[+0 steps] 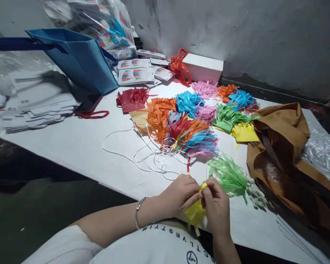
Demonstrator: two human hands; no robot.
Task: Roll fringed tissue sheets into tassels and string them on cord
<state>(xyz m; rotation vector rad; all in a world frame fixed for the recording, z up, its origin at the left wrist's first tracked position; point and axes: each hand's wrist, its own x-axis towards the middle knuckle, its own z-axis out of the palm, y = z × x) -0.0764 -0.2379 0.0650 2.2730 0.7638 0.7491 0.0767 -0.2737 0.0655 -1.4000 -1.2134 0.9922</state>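
Observation:
A yellow paper tassel [195, 214] hangs between my hands at the table's front edge, its fringe pointing down. My left hand [180, 192] is closed, fingers pinched on the tassel's top. My right hand [217, 205] pinches the yellow loop at the same spot, partly hiding it. Just beyond my fingers, a white cord [143, 167] lies in loose coils on the table and runs toward a heap of finished-looking multicoloured tassels [200, 137]. A bundle of light green paper strips [229, 174] rests right of my right hand.
Fringed paper stacks, including red [133, 99], blue [189, 103] and yellow [244, 132], lie farther back. A brown bag [280, 146] stands at right. At left are a blue bag [79, 62] and stacked white packaging [41, 99]. Printed boxes [136, 76] sit near the wall.

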